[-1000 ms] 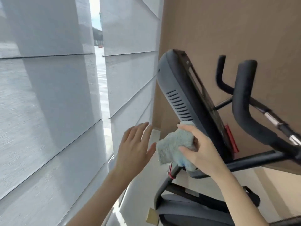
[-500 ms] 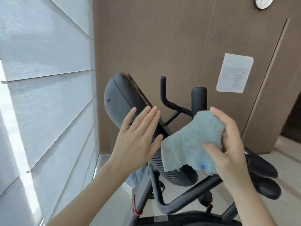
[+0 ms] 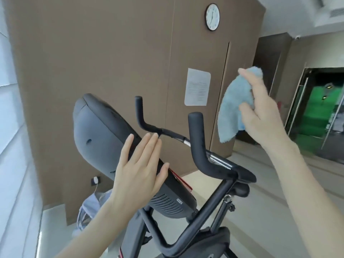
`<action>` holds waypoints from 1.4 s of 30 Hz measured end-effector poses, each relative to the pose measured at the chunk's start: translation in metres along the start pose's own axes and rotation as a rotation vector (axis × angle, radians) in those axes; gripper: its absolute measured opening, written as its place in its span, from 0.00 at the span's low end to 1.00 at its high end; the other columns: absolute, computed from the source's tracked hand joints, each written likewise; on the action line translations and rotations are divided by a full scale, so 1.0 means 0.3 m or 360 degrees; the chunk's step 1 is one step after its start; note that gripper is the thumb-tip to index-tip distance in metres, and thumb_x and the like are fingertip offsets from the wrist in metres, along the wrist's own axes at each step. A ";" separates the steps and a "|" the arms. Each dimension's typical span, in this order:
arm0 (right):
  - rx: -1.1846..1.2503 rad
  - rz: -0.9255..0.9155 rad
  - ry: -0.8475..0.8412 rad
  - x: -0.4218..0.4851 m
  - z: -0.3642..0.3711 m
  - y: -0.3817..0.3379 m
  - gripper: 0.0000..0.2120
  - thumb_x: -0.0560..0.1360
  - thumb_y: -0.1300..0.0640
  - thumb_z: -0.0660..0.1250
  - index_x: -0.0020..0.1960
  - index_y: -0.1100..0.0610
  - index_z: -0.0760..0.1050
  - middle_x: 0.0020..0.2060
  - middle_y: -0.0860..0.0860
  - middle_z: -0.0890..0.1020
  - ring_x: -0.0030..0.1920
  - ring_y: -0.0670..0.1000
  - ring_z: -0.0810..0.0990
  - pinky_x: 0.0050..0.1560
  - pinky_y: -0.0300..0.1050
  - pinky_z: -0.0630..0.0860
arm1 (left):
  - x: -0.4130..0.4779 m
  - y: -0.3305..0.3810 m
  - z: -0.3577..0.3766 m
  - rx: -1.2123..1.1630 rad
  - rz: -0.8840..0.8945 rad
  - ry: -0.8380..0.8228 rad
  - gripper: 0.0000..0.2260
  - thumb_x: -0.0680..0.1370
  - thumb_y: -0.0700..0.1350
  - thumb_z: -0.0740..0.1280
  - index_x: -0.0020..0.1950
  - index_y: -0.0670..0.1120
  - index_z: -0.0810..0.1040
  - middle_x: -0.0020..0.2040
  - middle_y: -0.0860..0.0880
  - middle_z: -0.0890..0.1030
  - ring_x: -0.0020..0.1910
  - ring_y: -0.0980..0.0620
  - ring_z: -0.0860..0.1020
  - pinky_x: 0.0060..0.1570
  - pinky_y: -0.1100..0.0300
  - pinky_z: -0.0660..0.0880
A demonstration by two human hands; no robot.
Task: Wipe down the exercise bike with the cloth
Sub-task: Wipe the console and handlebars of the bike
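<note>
Pinching pale blue fluffy microfibre cloth (image 3: pixel 233 108) in our right hand (image 3: pixel 264 118), raised clear of the bike, up and right of near black foam handlebar horn (image 3: pixel 197 138). Our left hand (image 3: pixel 138 174) flat, fingers straight, laid against edge of tilted dark grey console (image 3: pixel 96 135) of black tubular exercise bike (image 3: pixel 201 214); grips nothing.

Our judgement: lower cloth onto horn, wrap, wipe tip to bend, left hand steadying console.

Around: brown panelled wall (image 3: pixel 93 53), grey-blue bag on floor (image 3: pixel 87 211), white paper notice (image 3: pixel 197 86), round wall clock (image 3: pixel 212 16), white plug in socket (image 3: pixel 95 180). Near horn stands between cloth and console face; we go round it.

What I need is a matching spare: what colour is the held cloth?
Light blue. The cloth, gripped by the right hand, shows in the head view.
</note>
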State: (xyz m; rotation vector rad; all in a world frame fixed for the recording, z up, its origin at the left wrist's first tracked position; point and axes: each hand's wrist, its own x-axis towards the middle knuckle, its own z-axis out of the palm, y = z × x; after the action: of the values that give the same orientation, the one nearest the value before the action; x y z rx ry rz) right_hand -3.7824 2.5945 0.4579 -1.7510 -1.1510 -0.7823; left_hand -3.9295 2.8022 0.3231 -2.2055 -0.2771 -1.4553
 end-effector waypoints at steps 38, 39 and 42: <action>-0.0149 -0.0194 -0.0586 0.082 0.304 0.072 0.14 0.79 0.52 0.62 0.62 0.54 0.76 0.57 0.48 0.78 0.55 0.45 0.76 0.57 0.39 0.73 | -0.036 -0.004 0.055 -0.0012 0.0018 0.0042 0.18 0.81 0.49 0.59 0.60 0.40 0.81 0.62 0.44 0.80 0.67 0.46 0.73 0.75 0.47 0.53; -0.0146 -0.0268 -0.0484 0.055 0.309 0.085 0.14 0.79 0.53 0.62 0.63 0.55 0.76 0.60 0.50 0.78 0.59 0.47 0.75 0.62 0.41 0.71 | -0.038 -0.004 0.054 0.0002 0.0017 0.0036 0.18 0.81 0.49 0.58 0.60 0.40 0.81 0.62 0.44 0.80 0.67 0.46 0.73 0.75 0.47 0.53; -0.0158 -0.0398 -0.0312 -0.015 0.320 0.120 0.18 0.79 0.55 0.60 0.67 0.56 0.72 0.67 0.49 0.72 0.69 0.48 0.67 0.70 0.37 0.60 | -0.041 -0.004 0.055 0.0023 0.0005 0.0016 0.18 0.82 0.49 0.58 0.61 0.40 0.81 0.62 0.43 0.80 0.67 0.46 0.72 0.75 0.46 0.54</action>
State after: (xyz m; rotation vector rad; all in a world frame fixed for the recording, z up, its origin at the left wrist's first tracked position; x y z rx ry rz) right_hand -3.7471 2.6730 0.4020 -1.8182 -1.5074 -0.8410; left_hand -3.9218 2.8124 0.3069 -2.1856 -0.2795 -1.4580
